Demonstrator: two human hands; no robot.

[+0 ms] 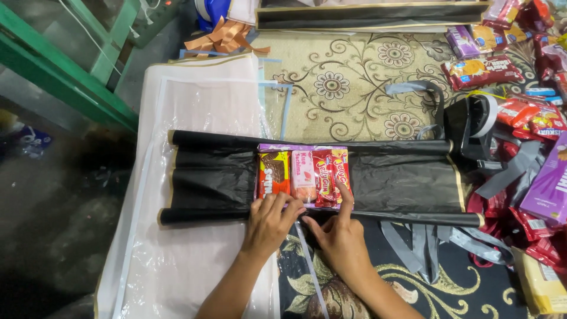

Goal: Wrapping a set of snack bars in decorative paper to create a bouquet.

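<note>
A black wrapping sheet (212,177) with gold edges lies spread across the floor, its long sides rolled up. On its middle sits a row of several snack packets (302,174), red, pink and purple. My left hand (270,221) rests at the packets' near edge, fingers curled on the red-brown packet. My right hand (338,233) is beside it, its index finger stretched up and pressing the rightmost red packet.
Clear plastic sheets (195,100) lie under and left of the black sheet. A patterned carpet (354,77) lies behind. More snack packets (520,65), grey ribbon (413,242) and a black tape roll (472,121) pile at the right. A green frame (65,71) stands at left.
</note>
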